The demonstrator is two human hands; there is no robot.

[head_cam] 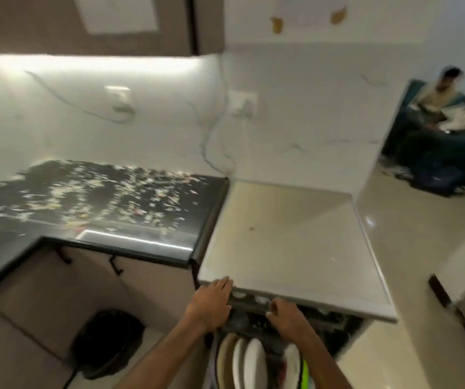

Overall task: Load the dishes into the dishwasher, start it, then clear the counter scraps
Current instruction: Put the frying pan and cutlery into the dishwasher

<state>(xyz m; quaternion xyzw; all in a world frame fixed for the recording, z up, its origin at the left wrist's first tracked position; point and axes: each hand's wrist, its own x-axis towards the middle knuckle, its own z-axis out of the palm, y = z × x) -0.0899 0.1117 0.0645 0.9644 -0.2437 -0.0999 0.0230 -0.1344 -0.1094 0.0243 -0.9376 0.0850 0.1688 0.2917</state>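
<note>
The dishwasher (296, 248) stands right of the black counter, with a pale flat top and its front open below. Several plates (253, 363) stand upright in the pulled-out lower rack, beside something bright green (305, 372). My left hand (211, 304) rests with straight fingers on the front left edge of the dishwasher top. My right hand (287, 318) lies with bent fingers at the dark control strip (249, 299) under that edge; blur hides whether it holds anything. Pale food scraps (107, 197) are strewn over the black counter (169, 248).
A black bin (107, 343) stands on the floor under the counter's corner, left of the dishwasher. Two cabinet handles (116, 265) hang below the counter edge. Two people (456, 108) sit at the far right, beyond the wall's end.
</note>
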